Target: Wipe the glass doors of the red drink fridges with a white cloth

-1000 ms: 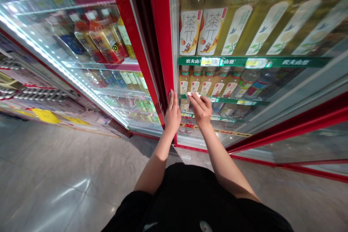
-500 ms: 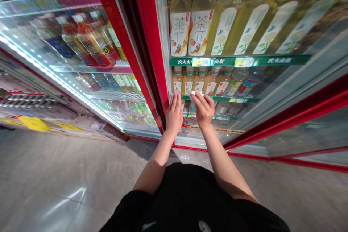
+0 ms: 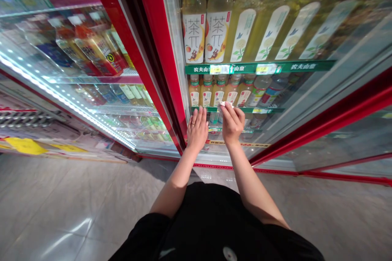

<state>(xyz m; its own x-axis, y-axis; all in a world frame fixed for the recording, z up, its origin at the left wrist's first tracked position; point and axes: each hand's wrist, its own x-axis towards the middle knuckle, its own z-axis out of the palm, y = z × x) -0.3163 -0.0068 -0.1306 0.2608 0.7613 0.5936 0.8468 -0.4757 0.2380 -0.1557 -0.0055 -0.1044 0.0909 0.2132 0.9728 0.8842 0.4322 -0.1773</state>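
Observation:
My left hand (image 3: 197, 129) lies flat with its fingers stretched out, at the left side of the glass door (image 3: 306, 102) of a drinks fridge, near the red frame (image 3: 167, 55). A ring shows on one finger. My right hand (image 3: 232, 125), a little to its right, pinches a small crumpled white wipe (image 3: 225, 104) in front of the same glass. Whether it is paper or cloth I cannot tell. Behind both hands are small tea bottles (image 3: 218, 93) on a shelf with a green edge strip (image 3: 260, 67) above them.
Large tea bottles (image 3: 194, 32) stand on the upper shelf. At the left is another lit glass fridge with red drink bottles (image 3: 92, 47). Red frame bars (image 3: 321, 118) slant across the right. Below is a grey tiled floor (image 3: 92, 204).
My left-hand fingers have spread further apart. My right hand has moved slightly right with the wipe, widening the gap between the hands. The view has shifted a little, so the shelves appear further left.

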